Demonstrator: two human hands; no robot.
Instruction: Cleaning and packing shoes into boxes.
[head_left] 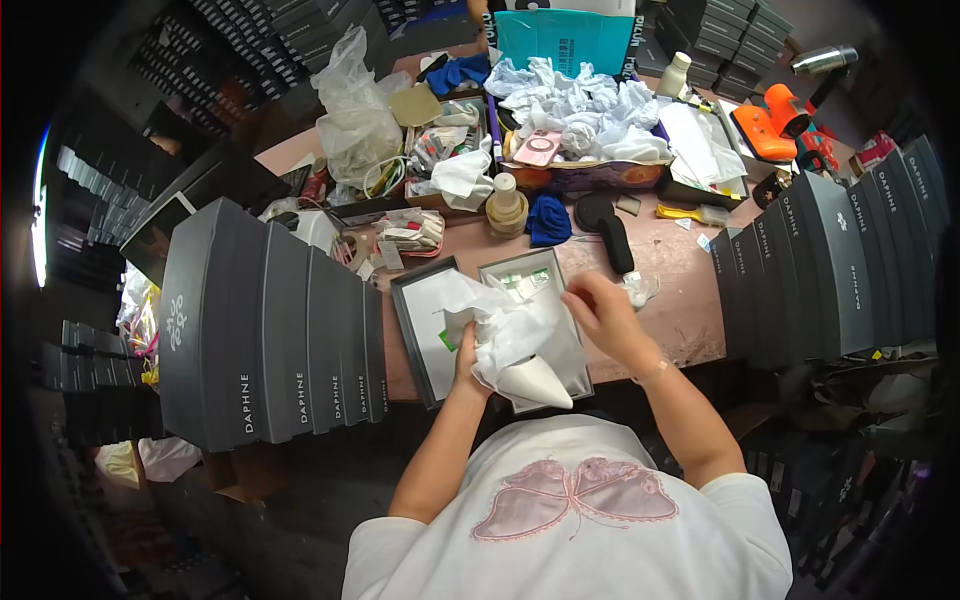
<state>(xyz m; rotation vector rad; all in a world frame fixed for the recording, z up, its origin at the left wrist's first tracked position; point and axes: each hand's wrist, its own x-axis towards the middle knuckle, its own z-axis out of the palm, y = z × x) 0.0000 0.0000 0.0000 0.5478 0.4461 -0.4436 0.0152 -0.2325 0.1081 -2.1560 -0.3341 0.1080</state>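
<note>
My left hand (467, 362) is closed around a white pointed shoe (535, 383), partly wrapped in crumpled white tissue paper (505, 325). The shoe's toe points toward me, low and to the right. Beneath it is an open grey shoebox part (578, 365) with a pale inside and small green-and-white packets (527, 283) at its far end. A second dark-rimmed box part (412, 318) lies to its left. Just right of the paper hovers my right hand (605, 315), fingers loosely bent and apart, with nothing visible in them.
Stacked dark shoeboxes flank me, left (215, 330) and right (800, 265). Behind the work spot stand a pump bottle (507, 208), a blue cloth (548, 220), a black brush-like tool (606, 230) and a yellow-handled brush (690, 213). Farther back, a carton holds crumpled paper (590, 105).
</note>
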